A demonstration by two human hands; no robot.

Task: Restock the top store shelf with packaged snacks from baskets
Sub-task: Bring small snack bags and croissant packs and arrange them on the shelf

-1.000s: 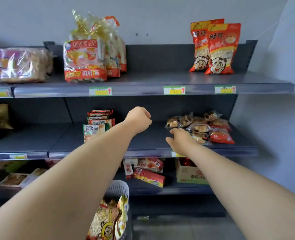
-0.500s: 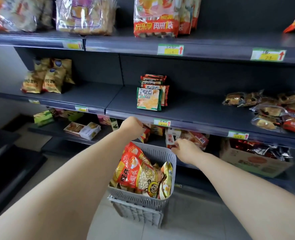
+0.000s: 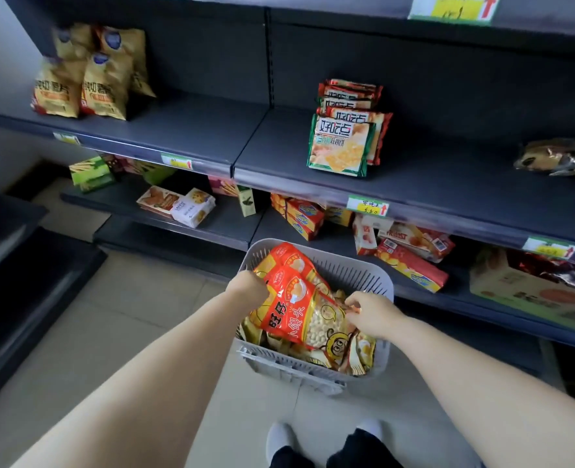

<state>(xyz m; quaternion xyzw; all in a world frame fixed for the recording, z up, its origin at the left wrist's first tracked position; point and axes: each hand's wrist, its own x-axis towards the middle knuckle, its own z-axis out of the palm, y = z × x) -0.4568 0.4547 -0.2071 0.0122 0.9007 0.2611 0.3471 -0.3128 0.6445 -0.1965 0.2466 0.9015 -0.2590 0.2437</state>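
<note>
Both hands hold one red-and-yellow glossy plastic bag of small round snacks (image 3: 299,309): the left hand (image 3: 249,288) curls its fingers over the bag's far-left edge, and the right hand (image 3: 372,312) pinches the right edge between thumb and fingertips. That bag lies tilted on top of the pile in a grey perforated plastic basket (image 3: 350,268), which stands on the pale tiled floor (image 3: 137,319) just in front of the lowest shelves. A second matching red bag (image 3: 286,256) lies touching it on the far side. Both holds are on thin, slick edges, so the film could slide out of the fingers once the bag's weight hangs free. The neighbour may drag up with it and drop outside the basket. A dark metal middle shelf (image 3: 431,184) sits above and beyond the basket, so I judge a straight lift could clip its front lip. The top shelf itself lies mostly out of view.
</note>
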